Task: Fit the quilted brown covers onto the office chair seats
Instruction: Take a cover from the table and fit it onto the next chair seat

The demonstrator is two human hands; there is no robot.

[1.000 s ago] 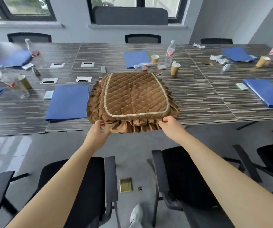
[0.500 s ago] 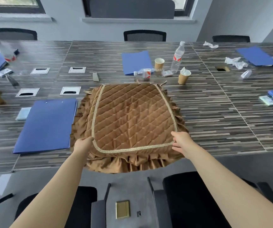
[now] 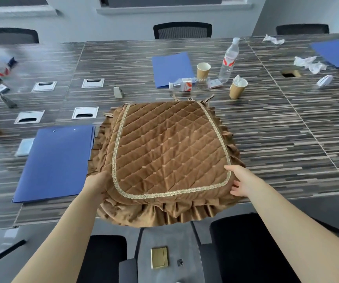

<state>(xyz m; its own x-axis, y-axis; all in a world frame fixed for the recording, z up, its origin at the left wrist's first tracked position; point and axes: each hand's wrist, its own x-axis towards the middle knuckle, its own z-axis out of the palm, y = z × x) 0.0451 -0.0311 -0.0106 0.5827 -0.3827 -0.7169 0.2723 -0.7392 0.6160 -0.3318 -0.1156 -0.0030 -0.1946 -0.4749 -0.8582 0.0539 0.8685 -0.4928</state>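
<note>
A stack of quilted brown covers [image 3: 168, 152] with gold trim and ruffled edges lies on the striped table [image 3: 287, 144], its front ruffle hanging over the near edge. My left hand [image 3: 98, 183] grips the stack's front left corner. My right hand [image 3: 240, 181] holds the front right corner, thumb on top and fingers under the edge. Two black office chair seats sit below the table edge, one at lower left [image 3: 103, 260] and one at lower right [image 3: 244, 246], both bare.
A blue folder [image 3: 56, 162] lies left of the covers, another [image 3: 171, 69] behind them. Paper cups [image 3: 237, 88], water bottles [image 3: 229, 60], cable grommets [image 3: 85, 112] and crumpled tissues [image 3: 309, 64] litter the table. A brass floor socket [image 3: 159, 257] sits between the chairs.
The view has moved closer over the table. Both hands have shifted from the front ruffle up to the front corners of the covers. The stack lies where it was.
</note>
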